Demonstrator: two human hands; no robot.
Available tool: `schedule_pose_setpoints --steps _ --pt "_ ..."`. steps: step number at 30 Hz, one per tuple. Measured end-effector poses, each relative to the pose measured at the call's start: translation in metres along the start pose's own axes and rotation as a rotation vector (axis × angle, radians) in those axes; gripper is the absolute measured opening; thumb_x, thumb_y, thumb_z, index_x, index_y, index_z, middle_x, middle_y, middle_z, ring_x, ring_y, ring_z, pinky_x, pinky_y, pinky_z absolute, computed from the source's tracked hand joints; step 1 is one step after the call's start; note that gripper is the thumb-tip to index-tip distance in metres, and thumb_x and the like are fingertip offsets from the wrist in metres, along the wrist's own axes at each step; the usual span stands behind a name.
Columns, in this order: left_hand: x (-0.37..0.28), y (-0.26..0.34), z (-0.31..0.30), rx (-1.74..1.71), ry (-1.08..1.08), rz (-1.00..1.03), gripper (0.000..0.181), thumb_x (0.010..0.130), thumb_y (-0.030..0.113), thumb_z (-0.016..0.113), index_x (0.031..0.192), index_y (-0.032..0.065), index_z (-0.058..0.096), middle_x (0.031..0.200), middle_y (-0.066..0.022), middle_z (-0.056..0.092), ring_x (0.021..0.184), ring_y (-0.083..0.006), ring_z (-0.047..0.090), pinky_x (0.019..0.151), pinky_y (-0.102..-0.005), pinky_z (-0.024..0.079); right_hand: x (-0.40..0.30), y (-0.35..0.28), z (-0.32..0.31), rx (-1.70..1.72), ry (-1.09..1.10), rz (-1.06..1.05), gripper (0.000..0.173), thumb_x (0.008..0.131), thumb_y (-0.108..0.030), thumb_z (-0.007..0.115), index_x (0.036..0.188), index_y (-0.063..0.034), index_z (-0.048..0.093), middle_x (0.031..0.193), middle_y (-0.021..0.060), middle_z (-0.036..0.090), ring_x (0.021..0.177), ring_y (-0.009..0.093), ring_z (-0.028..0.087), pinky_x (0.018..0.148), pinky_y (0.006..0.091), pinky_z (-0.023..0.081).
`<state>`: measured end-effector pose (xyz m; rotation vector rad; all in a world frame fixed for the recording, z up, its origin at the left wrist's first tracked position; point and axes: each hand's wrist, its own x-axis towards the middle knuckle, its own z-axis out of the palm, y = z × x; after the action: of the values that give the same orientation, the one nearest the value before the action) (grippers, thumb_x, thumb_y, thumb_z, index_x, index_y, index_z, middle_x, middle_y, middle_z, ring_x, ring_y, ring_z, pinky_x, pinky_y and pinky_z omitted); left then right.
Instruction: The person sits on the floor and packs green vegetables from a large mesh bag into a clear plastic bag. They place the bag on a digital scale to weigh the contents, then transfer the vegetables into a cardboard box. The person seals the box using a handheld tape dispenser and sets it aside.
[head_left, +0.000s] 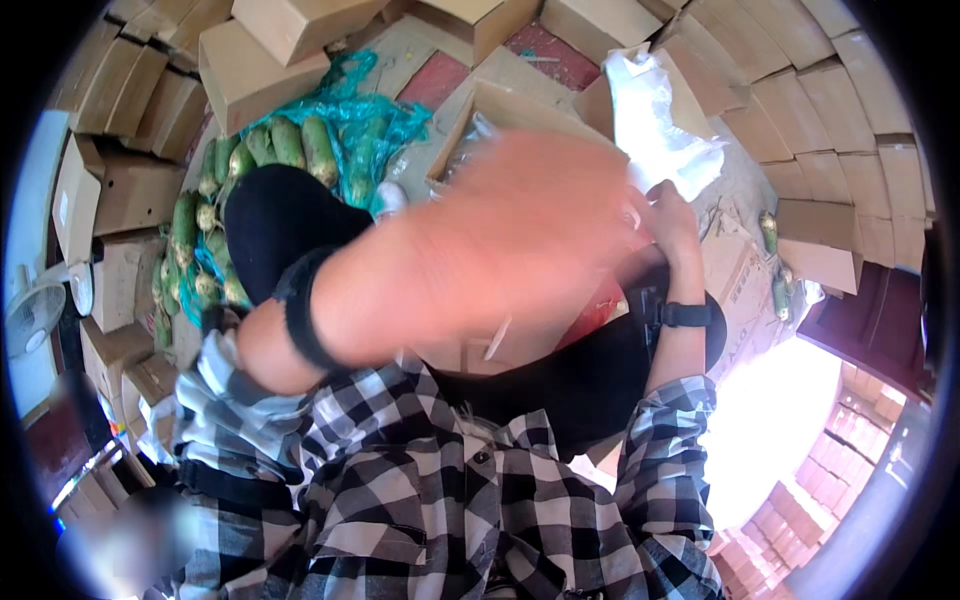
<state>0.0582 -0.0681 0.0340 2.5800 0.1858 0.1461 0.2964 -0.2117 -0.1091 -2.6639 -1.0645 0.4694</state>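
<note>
My left hand (551, 180) is blurred and reaches across in front of me, close to the camera. Its fingers cannot be made out, nor whether it holds anything. My right hand (671, 214) is bent, fingertips together, at the lower edge of a crumpled white plastic sheet (645, 105). Whether it grips the sheet is unclear, as the left hand hides part of the spot. Behind my left arm stands an open cardboard box (517, 105) with clear plastic inside. Several green radishes (287, 142) lie at the left, some on and under teal plastic film (341, 90).
Cardboard cartons (262, 71) are stacked at the left and back, with a wall of cartons (832, 112) at the right. A few more radishes (781, 296) lie at the right. A fan (36, 311) is at the far left. Flattened cardboard (739, 277) covers the floor.
</note>
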Motion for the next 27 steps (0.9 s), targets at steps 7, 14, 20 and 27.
schedule_pose_setpoints --steps 7,14,20,27 --pt "-0.018 -0.167 0.079 0.138 -0.173 -0.635 0.079 0.07 0.058 0.068 0.108 -0.0088 0.05 0.098 -0.0294 0.06 0.095 -0.0413 0.059 0.081 -0.0432 0.048 0.011 -0.004 0.023 0.238 -0.353 0.039 0.05 0.078 -0.043 0.068 0.078 0.0054 0.055 0.073 0.0163 0.063 0.056 0.023 0.061 0.056 0.0332 0.048" --pt "-0.001 -0.165 0.126 0.193 -0.12 -0.656 0.029 0.078 0.016 0.06 0.098 -0.0045 0.053 0.082 -0.022 0.066 0.079 -0.0358 0.066 0.072 -0.0423 0.052 0.012 0.001 0.051 0.28 -0.303 -0.001 0.034 0.08 -0.029 0.062 0.091 0.003 0.056 0.069 0.0166 0.063 0.054 0.027 0.062 0.055 0.0365 0.05" --pt "0.012 -0.166 0.172 0.238 -0.028 -0.712 0.03 0.074 0.012 0.063 0.096 -0.0059 0.054 0.084 -0.0238 0.065 0.081 -0.0353 0.066 0.067 -0.0425 0.053 0.017 -0.018 0.065 -0.008 -0.18 -0.182 0.038 0.08 -0.033 0.058 0.093 0.0021 0.058 0.08 0.0238 0.064 0.077 0.041 0.062 0.07 0.0482 0.049" --pt "0.015 -0.148 0.159 0.064 -0.076 -0.578 0.033 0.08 0.022 0.063 0.099 -0.0042 0.057 0.097 -0.0239 0.062 0.088 -0.0373 0.063 0.073 -0.0446 0.051 0.014 -0.054 0.088 -0.243 -0.22 -0.302 0.047 0.084 -0.042 0.057 0.093 0.0034 0.057 0.08 0.024 0.065 0.078 0.04 0.064 0.071 0.0461 0.051"
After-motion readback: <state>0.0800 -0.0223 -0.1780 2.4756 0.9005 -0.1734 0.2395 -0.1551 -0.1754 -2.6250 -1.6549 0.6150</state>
